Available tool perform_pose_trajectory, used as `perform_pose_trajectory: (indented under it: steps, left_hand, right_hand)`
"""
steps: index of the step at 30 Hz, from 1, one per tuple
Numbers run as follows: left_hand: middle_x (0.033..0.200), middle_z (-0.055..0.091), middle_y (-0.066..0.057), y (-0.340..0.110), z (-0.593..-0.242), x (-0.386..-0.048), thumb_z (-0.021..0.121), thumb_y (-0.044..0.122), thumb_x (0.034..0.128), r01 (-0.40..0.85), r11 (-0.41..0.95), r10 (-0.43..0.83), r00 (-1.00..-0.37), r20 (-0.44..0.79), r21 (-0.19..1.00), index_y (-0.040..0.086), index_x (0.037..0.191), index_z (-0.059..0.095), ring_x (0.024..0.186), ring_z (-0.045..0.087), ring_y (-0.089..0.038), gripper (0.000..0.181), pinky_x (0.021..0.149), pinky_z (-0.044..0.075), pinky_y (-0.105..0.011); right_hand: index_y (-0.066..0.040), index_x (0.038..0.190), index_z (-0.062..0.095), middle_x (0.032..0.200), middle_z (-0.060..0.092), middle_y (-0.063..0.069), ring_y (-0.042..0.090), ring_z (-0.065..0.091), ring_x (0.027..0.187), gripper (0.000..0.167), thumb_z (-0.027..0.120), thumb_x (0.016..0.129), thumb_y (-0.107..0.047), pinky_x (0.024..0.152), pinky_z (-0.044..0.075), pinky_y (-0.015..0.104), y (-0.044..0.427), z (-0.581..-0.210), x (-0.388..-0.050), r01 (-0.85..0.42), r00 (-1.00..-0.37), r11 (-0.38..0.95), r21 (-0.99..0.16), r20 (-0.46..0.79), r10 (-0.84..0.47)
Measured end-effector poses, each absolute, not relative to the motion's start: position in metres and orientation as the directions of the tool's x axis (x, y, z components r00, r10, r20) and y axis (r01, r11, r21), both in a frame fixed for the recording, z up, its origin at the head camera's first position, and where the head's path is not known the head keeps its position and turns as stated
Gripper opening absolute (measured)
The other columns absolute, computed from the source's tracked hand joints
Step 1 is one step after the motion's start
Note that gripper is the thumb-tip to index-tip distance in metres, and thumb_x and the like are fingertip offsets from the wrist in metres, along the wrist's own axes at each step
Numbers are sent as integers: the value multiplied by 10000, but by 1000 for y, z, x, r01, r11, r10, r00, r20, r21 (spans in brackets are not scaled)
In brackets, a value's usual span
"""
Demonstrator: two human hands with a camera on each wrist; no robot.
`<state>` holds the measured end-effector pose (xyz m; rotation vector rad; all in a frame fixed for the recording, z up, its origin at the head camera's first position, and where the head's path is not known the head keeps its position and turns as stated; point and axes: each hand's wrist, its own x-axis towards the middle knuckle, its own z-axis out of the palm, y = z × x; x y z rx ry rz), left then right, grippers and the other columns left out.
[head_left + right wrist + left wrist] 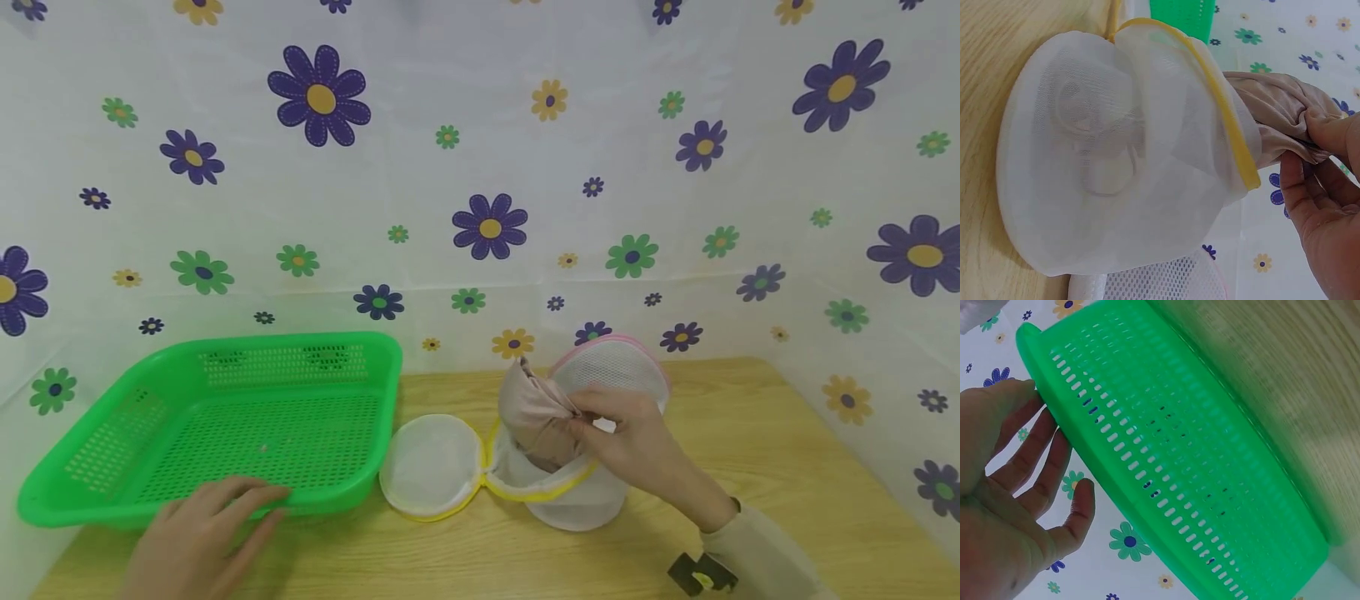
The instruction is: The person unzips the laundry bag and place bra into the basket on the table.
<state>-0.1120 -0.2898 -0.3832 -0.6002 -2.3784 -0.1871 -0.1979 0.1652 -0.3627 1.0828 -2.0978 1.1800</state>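
My right hand (pixel 633 433) pinches a dusty-pink satiny garment (pixel 536 412) between thumb and fingers. The lower part of the garment sits in the open mouth of a white mesh laundry bag (pixel 581 504) with a yellow zip edge. Through the mesh wall (pixel 1104 144) in the right wrist view, faint curved outlines show. The bag's round lid (pixel 432 467) lies folded out to the left. My left hand (pixel 206 537) is at the near rim of a green plastic basket (pixel 386 367), its fingers extended; in the left wrist view, its fingertips appear to touch the rim.
Behind the yellow-edged bag stands another mesh laundry bag (pixel 611 367) with pink trim. All of this is on a wooden table (pixel 750 467). A flower-print sheet (pixel 420 183) hangs behind the table and along its sides.
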Motion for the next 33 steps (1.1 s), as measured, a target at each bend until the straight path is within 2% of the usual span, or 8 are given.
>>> perform_pose_trajectory:
  steps: [2,4,7,9,13,15,22,33]
  left_hand:
    - [950,740,44,-293,-384,-112,465,578,1036,460,888,366,-671,645,-26,248,1000,761,826,707,-279,445,595,530,-548]
    - [947,741,34,-294,-385,-112,479,559,1038,455,890,365,-673,643,-29,244,999,760,819,706,-290,424,586,529,-556]
    - [946,740,27,-296,-385,-112,636,454,988,446,895,360,-685,634,-27,241,996,758,820,704,-299,246,581,523,-559]
    - [950,741,25,-296,-385,-112,742,355,914,440,898,358,-694,624,-24,242,999,758,827,705,-301,143,584,525,-559]
    - [958,742,29,-296,-384,-112,787,296,869,425,905,350,-716,604,-20,248,1012,756,841,708,-297,155,598,530,-563]
    - [960,741,34,-296,-383,-112,802,280,852,415,910,343,-730,591,-16,252,1014,755,847,707,-294,171,598,530,-561]
    - [945,739,34,-296,-384,-112,804,280,851,416,909,342,-729,593,-13,246,997,760,828,705,-292,156,576,526,-541]
    - [949,741,16,-293,-381,-111,843,245,793,381,924,296,-752,589,22,250,974,756,862,711,-310,201,602,524,-595]
  right_hand:
    - [-55,1006,789,923,766,61,66,645,755,278,770,794,123,683,548,157,165,-360,-197,-820,-570,316,-477,726,-384]
    - [-44,1018,789,939,770,71,59,653,771,285,769,793,129,692,557,159,164,-359,-196,-816,-576,314,-485,727,-374]
    - [-15,1024,783,946,767,101,76,668,801,296,756,785,159,713,567,167,164,-357,-196,-821,-570,291,-492,740,-357]
    - [1,1021,779,951,766,119,93,682,831,274,744,799,159,741,572,170,165,-355,-196,-819,-574,269,-507,743,-345]
    - [34,1017,768,960,761,145,118,692,874,191,732,847,112,775,579,178,167,-351,-197,-801,-599,223,-556,738,-311]
    - [55,1030,761,980,763,112,88,685,893,185,729,855,106,796,583,183,167,-349,-197,-787,-616,205,-581,732,-290]
    - [151,1032,715,1078,704,-184,6,667,1003,277,675,782,262,863,593,216,166,-337,-196,-770,-638,157,-618,737,-224]
    - [114,1055,740,1042,728,-119,30,707,952,318,681,781,263,847,593,204,157,-317,-201,-808,-589,117,-578,797,-132]
